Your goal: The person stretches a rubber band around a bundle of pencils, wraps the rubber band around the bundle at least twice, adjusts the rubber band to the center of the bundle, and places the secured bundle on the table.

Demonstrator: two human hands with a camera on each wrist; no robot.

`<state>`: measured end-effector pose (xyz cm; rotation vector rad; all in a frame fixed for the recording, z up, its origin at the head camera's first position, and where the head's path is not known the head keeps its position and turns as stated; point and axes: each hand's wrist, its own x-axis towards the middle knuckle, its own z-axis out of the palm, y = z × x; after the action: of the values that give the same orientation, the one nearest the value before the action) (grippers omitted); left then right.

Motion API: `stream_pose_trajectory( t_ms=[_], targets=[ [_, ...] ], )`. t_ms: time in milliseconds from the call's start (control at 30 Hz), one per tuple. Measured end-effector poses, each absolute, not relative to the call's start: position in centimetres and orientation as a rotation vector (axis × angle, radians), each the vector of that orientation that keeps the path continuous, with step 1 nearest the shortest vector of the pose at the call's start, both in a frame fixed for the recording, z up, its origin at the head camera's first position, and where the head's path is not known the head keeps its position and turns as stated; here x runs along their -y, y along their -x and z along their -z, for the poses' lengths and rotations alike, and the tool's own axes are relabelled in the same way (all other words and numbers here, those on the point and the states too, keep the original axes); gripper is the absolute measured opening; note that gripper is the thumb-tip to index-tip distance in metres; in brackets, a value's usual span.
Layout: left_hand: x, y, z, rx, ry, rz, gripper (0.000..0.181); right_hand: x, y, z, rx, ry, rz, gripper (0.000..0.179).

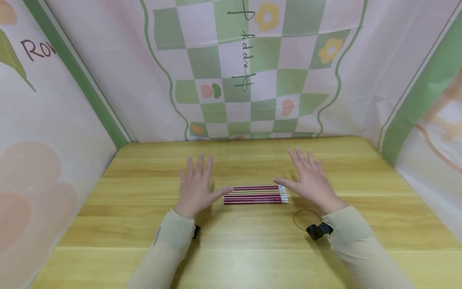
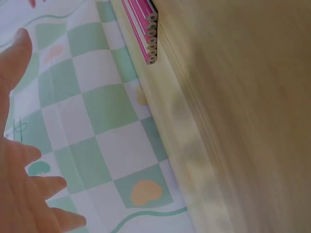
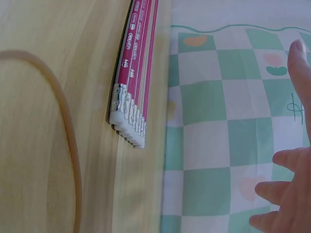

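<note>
Several dark red and white striped pencils [image 1: 252, 196] lie side by side on the table, their white erasers toward the right. In the left wrist view the unsharpened ends of the pencils [image 2: 141, 24] show; the right wrist view shows their silver ferrules and erasers [image 3: 129, 116]. Fingers spread, my left hand [image 1: 196, 190] hovers at the left end of the row, its thumb overlapping the pencils in the head view. My right hand [image 1: 312, 182] is spread likewise beyond the eraser end. Neither hand holds anything. A thin tan rubber band [image 1: 295, 220] lies below the right hand.
The wooden table [image 1: 245, 249] reaches back to a green-and-white checked curtain [image 1: 234, 60]. Patterned cloth hangs at the left [image 1: 54, 120] and right sides too. A small black camera [image 1: 319, 230] is worn on the right wrist.
</note>
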<state>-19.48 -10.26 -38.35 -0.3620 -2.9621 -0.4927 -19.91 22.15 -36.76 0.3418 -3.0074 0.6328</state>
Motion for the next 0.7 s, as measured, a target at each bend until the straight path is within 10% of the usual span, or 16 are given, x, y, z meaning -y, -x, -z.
stream_pose_trajectory(
  t_ms=[700],
  targets=[
    [9.5,19.9,39.6,2.979,0.535,0.899,0.113,-21.1,20.4,38.4,3.039,-0.478,-1.084,0.093]
  ],
)
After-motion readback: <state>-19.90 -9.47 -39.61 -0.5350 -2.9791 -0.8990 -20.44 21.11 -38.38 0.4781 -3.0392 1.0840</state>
